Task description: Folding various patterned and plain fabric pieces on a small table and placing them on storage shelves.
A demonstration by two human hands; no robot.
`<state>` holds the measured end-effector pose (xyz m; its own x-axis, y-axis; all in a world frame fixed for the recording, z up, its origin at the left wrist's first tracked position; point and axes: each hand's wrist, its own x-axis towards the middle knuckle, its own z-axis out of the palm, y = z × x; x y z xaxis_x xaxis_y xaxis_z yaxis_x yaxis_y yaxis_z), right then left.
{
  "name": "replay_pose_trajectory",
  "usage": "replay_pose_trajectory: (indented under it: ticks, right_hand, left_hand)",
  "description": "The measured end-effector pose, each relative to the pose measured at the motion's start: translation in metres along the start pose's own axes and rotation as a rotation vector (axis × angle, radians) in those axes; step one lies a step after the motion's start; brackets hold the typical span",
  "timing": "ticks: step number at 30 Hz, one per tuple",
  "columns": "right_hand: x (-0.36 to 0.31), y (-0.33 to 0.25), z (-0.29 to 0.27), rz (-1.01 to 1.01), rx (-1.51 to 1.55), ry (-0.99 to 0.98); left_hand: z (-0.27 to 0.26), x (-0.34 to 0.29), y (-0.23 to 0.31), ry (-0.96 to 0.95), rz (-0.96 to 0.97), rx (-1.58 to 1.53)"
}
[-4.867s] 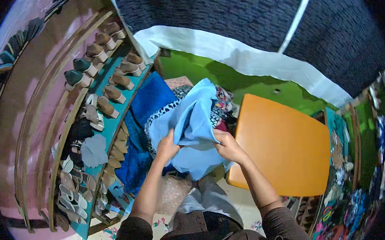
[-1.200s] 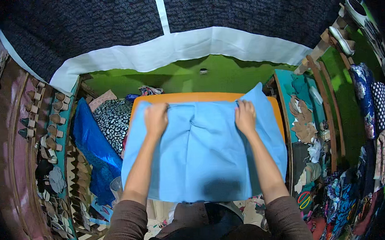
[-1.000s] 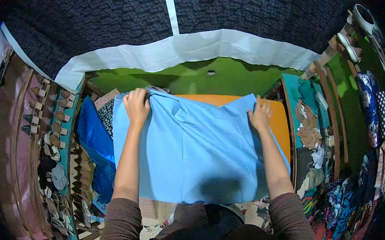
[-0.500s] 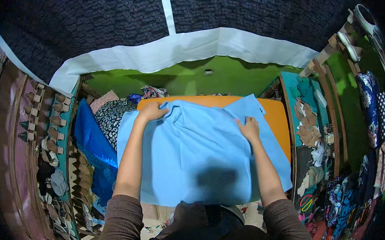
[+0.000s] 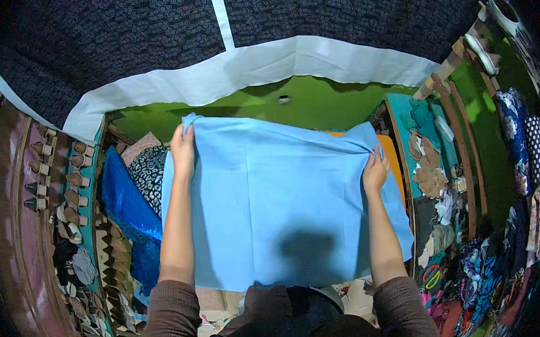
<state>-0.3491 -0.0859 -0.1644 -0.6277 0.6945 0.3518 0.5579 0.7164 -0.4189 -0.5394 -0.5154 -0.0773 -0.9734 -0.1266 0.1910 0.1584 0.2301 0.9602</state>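
Note:
A large light-blue cloth [image 5: 254, 213] hangs and spreads across an orange table top [image 5: 393, 160], which shows only along the right and far edge. My left hand [image 5: 183, 151] grips the cloth's far left corner, fingers closed over the edge. On the right, my right hand [image 5: 376, 170] pinches the cloth near its far right corner, where the fabric bunches in small folds. Between both hands the far edge is lifted and pulled fairly taut, sloping down to the right. A shadow falls on the near part of the cloth.
Shiny blue fabric [image 5: 125, 207] and a spotted black-and-white cloth [image 5: 148, 177] lie left of the table. Shoe forms line a rack [image 5: 77, 182] farther left. On the right, a teal shelf [image 5: 398, 122] bears brown scraps [image 5: 430, 170] and scissors [image 5: 431, 276]. Patterned clothes [image 5: 515, 142] hang beyond.
My left hand moved left and raised the cloth's far left corner. My right hand shifted right and took hold of the right corner. The bunched middle is now smoother, covering more orange.

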Motion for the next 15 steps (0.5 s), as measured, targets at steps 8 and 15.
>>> replay_pose_trajectory:
  ticks: [8, 15]
  right_hand:
    - [-0.019, -0.029, -0.029, -0.275, 0.157, -0.223]
    - [-0.054, -0.105, -0.064, -0.888, 0.302, -0.550]
  left_hand:
    - [0.067, -0.190, 0.030, -1.232, 0.703, 0.568]
    - [0.075, -0.235, 0.010, -1.265, 0.911, 0.917]
